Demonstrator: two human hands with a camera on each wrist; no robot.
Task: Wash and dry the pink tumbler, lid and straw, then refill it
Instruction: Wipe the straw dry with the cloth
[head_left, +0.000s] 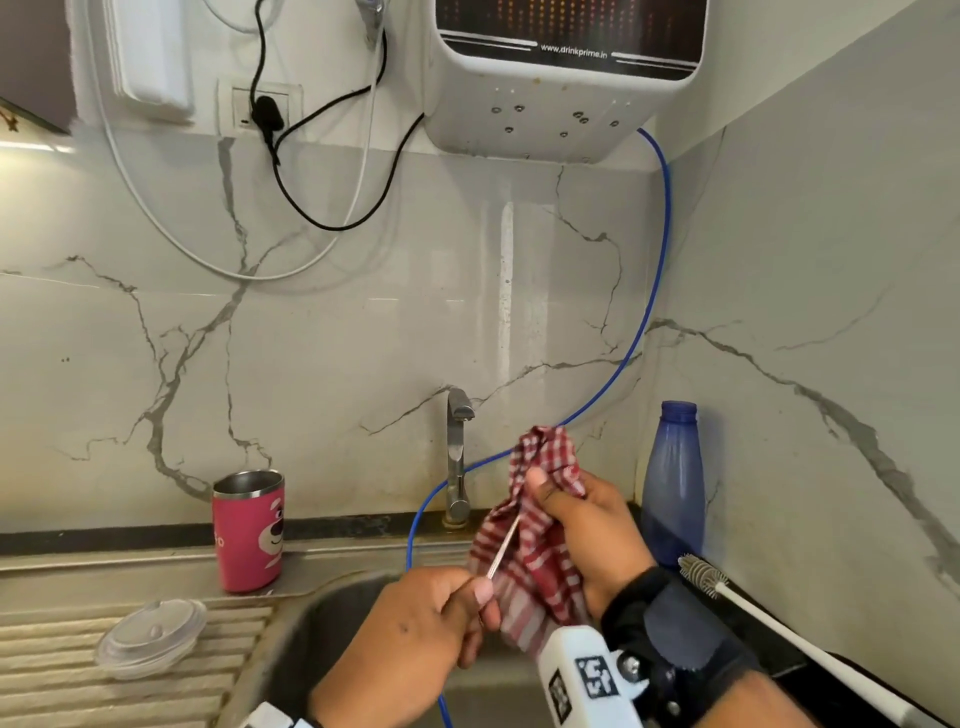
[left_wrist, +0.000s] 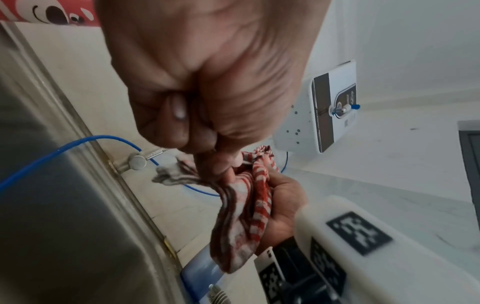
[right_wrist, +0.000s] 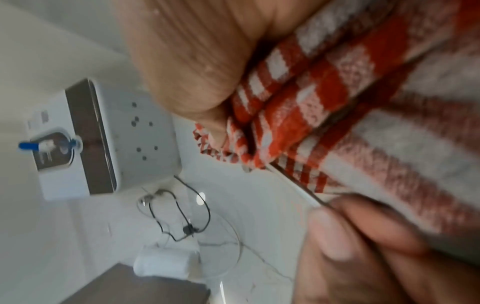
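Note:
A thin metal straw (head_left: 503, 546) runs up from my left hand (head_left: 441, 618), which pinches its lower end, into a red-and-white checked cloth (head_left: 540, 540). My right hand (head_left: 582, 519) grips the cloth wrapped round the straw's upper part, above the sink. The right wrist view shows the straw (right_wrist: 293, 185) coming out of the cloth (right_wrist: 337, 102) toward the left hand's fingertips (right_wrist: 335, 236). The pink tumbler (head_left: 249, 535) with a bear face stands upright and lidless on the sink's ledge at left. Its clear lid (head_left: 150, 636) lies on the ribbed drainboard.
The steel sink (head_left: 332, 623) is below my hands, with the tap (head_left: 458, 457) behind. A blue bottle (head_left: 672, 483) stands in the right corner, and a bottle brush (head_left: 769, 618) lies on the counter beside it. A water purifier (head_left: 566, 78) hangs above, trailing a blue tube (head_left: 649, 312).

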